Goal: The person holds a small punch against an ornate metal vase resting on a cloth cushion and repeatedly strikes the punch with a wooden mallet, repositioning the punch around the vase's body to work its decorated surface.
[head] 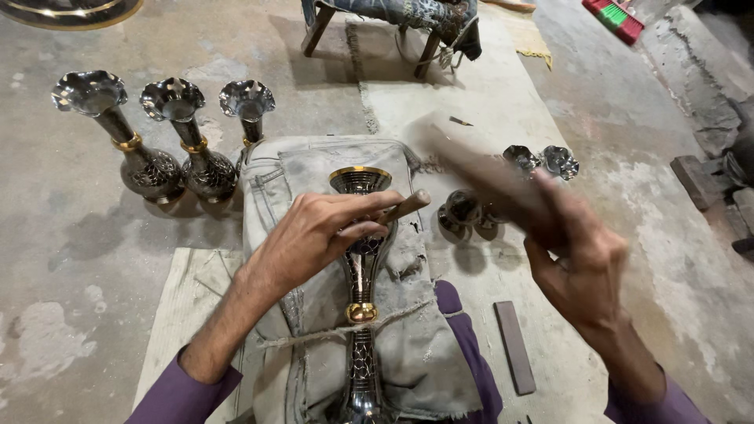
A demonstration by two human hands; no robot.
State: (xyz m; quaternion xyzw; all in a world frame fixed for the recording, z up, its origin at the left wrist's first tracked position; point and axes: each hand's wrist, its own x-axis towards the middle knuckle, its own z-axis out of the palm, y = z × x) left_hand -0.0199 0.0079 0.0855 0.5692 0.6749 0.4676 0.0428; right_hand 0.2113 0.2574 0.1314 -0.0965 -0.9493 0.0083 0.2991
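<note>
Head view. Left hand [314, 232], centre of frame: fingers pinched round a short wooden-handled punch tool [404, 207], tip pressed to the neck of the dark engraved metal vase with gold-coloured rim and band [361, 271]. Right hand [581, 259], right of centre: clenched on a wooden mallet or stick [471, 169], motion-blurred, raised up and left toward the punch head; exact shape not readable.

Vase lying lengthwise on a padded grey denim-covered support [314, 180], mouth toward upper centre, tied down by twine [314, 336] just below the gold band.

Judgement for doing the step well: punch kept steady and square to the surface, strikes light and centred on the punch head, left fingers kept clear of the blow, vase checked for roll against the twine.

Surroundings: three finished dark fluted vases [177, 137] upright, upper left; smaller dark metal pieces [542, 161] on the concrete floor [628, 118], behind the blur; flat grey bar [514, 345], lower right.
</note>
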